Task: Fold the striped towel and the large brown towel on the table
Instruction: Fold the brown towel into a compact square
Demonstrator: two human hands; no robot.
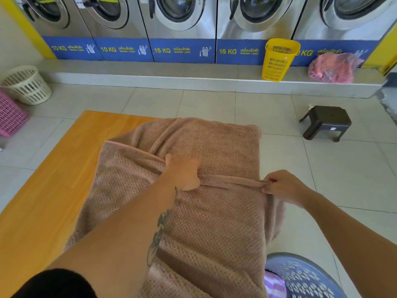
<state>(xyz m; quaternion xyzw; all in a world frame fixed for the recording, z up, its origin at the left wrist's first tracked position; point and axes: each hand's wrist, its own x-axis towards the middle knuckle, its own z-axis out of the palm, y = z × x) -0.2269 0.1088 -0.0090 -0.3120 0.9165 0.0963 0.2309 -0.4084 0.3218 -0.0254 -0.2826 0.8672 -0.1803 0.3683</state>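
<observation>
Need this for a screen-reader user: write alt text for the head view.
A person's left hand rests on a large brown towel on a wooden table, while the right hand pinches its folded edge. Washing machines stand behind.

Your open room: bare table [43,190] left of towel [214,222]. Right side tight: towel overhangs edge, basket [309,276] just beside it below. Stool [325,122] well apart on floor [268,112].

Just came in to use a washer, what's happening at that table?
A person is folding a brown towel on the orange table. The left hand rests on its middle along a fold line, while the right hand pinches the folded edge, stretched taut between them. What looks like a striped towel lies in the blue basket beside the table.
</observation>
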